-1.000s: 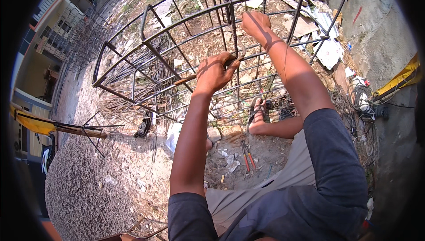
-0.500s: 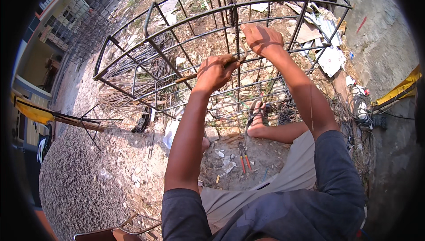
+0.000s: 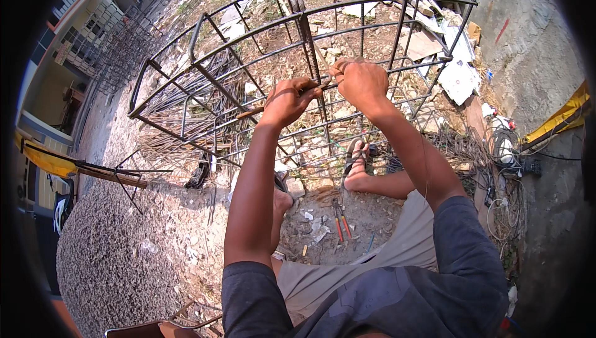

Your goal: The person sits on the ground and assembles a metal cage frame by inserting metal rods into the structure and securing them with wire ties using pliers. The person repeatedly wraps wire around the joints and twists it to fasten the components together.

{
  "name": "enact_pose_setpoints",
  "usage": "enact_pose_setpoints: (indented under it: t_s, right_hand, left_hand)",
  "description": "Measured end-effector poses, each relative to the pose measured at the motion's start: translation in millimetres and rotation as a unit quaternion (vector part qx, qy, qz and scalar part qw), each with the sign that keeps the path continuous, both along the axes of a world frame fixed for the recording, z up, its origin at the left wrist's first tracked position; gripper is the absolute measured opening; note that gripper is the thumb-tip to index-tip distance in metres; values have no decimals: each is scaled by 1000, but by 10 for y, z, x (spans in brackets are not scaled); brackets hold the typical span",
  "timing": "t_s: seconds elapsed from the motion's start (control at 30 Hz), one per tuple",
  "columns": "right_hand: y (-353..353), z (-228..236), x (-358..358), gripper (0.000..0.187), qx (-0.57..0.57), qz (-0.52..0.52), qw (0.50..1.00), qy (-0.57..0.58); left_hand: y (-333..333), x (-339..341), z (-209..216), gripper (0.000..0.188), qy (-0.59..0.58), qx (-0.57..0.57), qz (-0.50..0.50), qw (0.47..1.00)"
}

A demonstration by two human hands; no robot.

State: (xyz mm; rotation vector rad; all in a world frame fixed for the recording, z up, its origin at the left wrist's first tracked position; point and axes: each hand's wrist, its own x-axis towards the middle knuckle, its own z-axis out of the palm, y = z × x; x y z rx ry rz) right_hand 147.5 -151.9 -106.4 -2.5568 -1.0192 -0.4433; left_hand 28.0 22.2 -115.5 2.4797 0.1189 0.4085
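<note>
A large rusty rebar cage point(image 3: 205, 27) lies on its side on the dirt in front of me. My left hand point(image 3: 288, 101) is closed around a tying tool with a wooden handle point(image 3: 248, 113) that pokes out to the left. My right hand point(image 3: 361, 82) sits just right of it, fingers pinched on thin tie wire where an upright bar point(image 3: 308, 40) crosses the cage. The two hands almost touch at that joint. My sandalled foot point(image 3: 357, 164) rests under the cage.
Orange-handled pliers point(image 3: 341, 223) lie on the ground between my legs. A tangle of wire and cables point(image 3: 496, 152) is piled at the right beside a concrete wall. Broken boards point(image 3: 459, 77) lie behind the cage, gravel point(image 3: 112, 257) spreads at the left.
My right hand came down from a higher bar and now meets the left hand at the joint. The left hand stayed on the tool.
</note>
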Motion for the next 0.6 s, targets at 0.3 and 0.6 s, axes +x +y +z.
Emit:
enact_pose_setpoints:
  t_s: [0.3, 0.6]
  right_hand:
    - [32, 158, -262, 20, -102, 43, 992, -63]
    - [65, 25, -381, 29, -59, 90, 994, -15]
  left_hand:
    - [-20, -39, -54, 42, -79, -68, 36, 994]
    - [121, -83, -118, 45, -83, 14, 57, 995]
